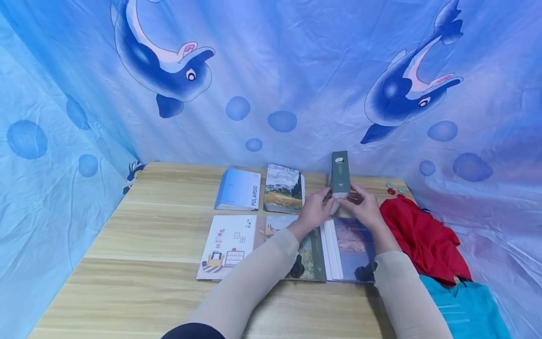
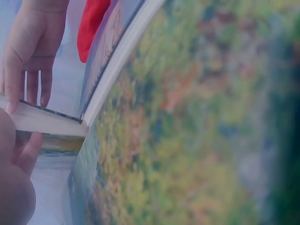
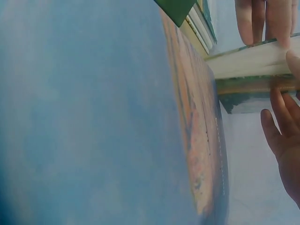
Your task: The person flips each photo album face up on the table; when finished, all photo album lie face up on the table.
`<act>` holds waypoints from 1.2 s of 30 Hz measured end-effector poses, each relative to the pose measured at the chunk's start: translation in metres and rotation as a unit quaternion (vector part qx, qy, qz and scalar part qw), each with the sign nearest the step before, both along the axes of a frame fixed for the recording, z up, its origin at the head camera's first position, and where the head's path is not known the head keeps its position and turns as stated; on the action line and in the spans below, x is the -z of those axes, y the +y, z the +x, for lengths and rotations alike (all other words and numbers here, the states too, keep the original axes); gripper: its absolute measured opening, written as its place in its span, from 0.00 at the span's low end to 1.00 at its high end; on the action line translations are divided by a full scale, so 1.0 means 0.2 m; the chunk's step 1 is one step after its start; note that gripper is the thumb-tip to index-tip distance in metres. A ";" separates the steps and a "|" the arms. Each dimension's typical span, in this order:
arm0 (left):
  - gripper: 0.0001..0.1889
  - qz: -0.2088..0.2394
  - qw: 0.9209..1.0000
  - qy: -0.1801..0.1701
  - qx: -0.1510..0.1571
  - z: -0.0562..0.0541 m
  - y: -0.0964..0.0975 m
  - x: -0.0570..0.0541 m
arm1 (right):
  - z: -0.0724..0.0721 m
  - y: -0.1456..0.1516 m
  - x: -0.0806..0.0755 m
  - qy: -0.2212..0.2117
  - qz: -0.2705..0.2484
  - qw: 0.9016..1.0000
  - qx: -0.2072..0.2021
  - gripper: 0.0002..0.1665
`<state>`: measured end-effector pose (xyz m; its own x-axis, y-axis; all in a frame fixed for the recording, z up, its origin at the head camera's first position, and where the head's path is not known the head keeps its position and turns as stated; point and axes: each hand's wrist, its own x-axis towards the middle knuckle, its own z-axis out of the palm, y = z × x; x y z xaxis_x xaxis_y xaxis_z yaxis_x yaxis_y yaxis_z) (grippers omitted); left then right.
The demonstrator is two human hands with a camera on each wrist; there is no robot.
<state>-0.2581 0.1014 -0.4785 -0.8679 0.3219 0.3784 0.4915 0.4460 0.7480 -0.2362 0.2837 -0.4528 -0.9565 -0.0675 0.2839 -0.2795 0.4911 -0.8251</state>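
A thick book (image 1: 340, 172) with a dark green spine stands on edge at the back of the table, its spine turned up. My left hand (image 1: 314, 210) holds its near end from the left, thumb and fingers against it. From the other side my right hand (image 1: 365, 207) grips the same end. Pale page edges show between the covers in both wrist views. Under my forearms lie a book with a mottled painted cover (image 2: 197, 117) and a blue-covered book (image 3: 93, 117). Left of the upright book is one with a landscape painting (image 1: 281, 186).
A blue POLAROID book (image 1: 239, 188) lies at the back left, with a white illustrated book (image 1: 226, 247) in front of it. Red cloth (image 1: 423, 240) and teal cloth (image 1: 470, 306) lie at the right edge, near several small discs (image 1: 390, 191). A dolphin-print curtain (image 1: 262, 61) hangs behind the table.
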 end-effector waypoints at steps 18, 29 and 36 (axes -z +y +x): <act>0.27 -0.024 0.998 0.062 0.000 -0.04 -0.05 -0.06 | -0.06 0.01 0.08 0.029 0.039 0.999 -0.020 0.35; 0.26 -0.036 0.997 0.067 0.007 -0.07 -0.11 -0.07 | -0.08 0.00 0.10 -0.018 0.050 0.997 -0.050 0.41; 0.32 -0.035 0.999 0.020 0.033 -0.08 -0.16 -0.06 | -0.09 -0.01 0.10 -0.080 0.065 0.992 -0.070 0.46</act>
